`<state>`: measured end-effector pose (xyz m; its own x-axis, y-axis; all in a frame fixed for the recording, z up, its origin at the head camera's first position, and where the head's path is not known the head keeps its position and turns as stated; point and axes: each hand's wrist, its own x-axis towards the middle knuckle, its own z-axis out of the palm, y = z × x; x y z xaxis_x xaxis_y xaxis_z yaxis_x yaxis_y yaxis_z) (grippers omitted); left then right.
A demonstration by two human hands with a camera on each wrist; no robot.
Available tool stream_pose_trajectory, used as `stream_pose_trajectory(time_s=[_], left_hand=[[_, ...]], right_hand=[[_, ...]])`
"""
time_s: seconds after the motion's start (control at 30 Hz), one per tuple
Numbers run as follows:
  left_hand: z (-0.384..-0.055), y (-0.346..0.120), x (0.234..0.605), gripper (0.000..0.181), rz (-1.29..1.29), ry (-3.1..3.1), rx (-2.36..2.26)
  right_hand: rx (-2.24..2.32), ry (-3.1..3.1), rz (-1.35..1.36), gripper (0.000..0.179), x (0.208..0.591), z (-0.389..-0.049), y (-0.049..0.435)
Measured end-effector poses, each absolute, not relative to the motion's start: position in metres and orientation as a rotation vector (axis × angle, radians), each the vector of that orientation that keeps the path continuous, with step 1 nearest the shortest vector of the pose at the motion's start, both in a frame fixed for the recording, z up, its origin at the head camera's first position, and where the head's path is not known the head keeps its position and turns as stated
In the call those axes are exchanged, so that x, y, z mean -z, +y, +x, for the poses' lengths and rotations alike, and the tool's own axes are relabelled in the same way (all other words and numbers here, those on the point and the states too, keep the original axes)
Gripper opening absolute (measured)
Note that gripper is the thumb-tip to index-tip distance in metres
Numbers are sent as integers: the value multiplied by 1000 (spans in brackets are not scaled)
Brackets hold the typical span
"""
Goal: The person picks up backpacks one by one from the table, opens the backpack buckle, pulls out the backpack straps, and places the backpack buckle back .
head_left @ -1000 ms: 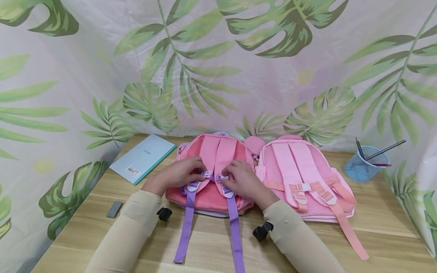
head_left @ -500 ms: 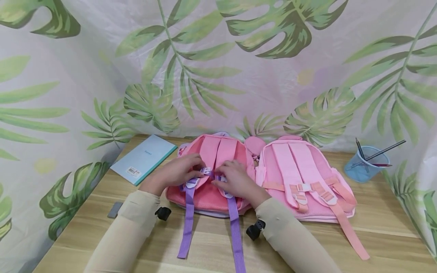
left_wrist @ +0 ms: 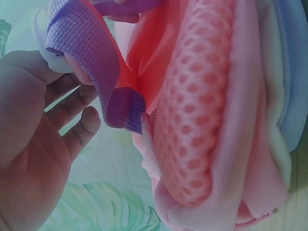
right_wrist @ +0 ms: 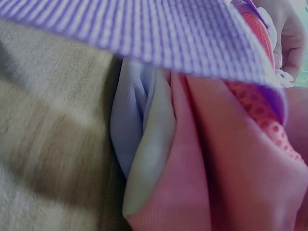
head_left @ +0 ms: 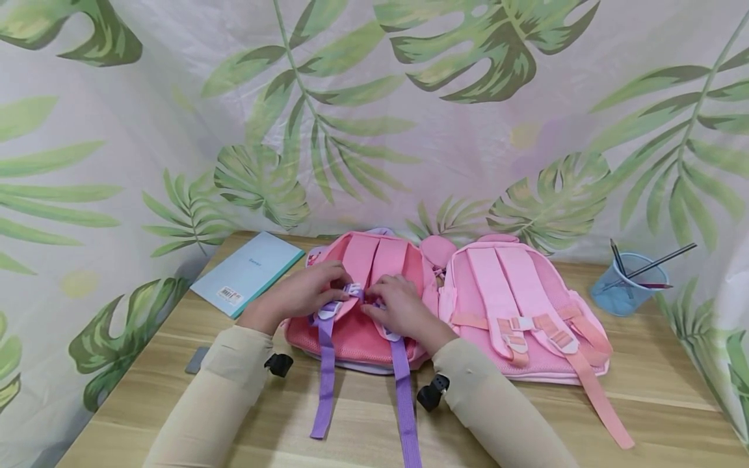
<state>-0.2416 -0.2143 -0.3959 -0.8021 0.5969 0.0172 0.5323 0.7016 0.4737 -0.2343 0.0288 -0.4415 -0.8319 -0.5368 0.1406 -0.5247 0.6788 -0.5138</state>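
Note:
A pink and coral backpack (head_left: 345, 344) lies with its shoulder straps up, and two purple webbing tails (head_left: 324, 396) trail toward the near table edge. My left hand (head_left: 304, 292) pinches a white buckle piece (head_left: 354, 290) on the left strap. Facing it, my right hand (head_left: 404, 312) pinches the purple chest webbing of the right strap; its own buckle piece is mostly hidden behind the fingers. The two hands are close together. Purple webbing (left_wrist: 86, 43) loops beside my left fingers in the left wrist view. A purple strap (right_wrist: 159, 33) crosses the right wrist view.
A second, lighter pink backpack (head_left: 544, 286) lies directly to the right, its chest buckle fastened. A blue mesh cup (head_left: 623, 292) with pencils stands at the far right. Back left lies a light blue notebook (head_left: 246, 270); a small grey block (head_left: 196, 359) is by the left sleeve.
My right hand has moved slightly left, toward the left hand, narrowing the gap between them. The left buckle piece has risen a little, and the left purple tail has shifted right.

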Motion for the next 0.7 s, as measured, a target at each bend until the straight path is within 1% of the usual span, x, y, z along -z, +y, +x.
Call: stream_pose_trajectory(time_s=[0.43, 0.7], left_hand=[[-242, -217, 396, 15, 953, 2790, -730], [-241, -217, 395, 16, 946, 2796, -751]], right_hand=[[1145, 2799, -903, 25, 440, -234, 34], [1384, 2690, -789, 24, 434, -232, 35]])
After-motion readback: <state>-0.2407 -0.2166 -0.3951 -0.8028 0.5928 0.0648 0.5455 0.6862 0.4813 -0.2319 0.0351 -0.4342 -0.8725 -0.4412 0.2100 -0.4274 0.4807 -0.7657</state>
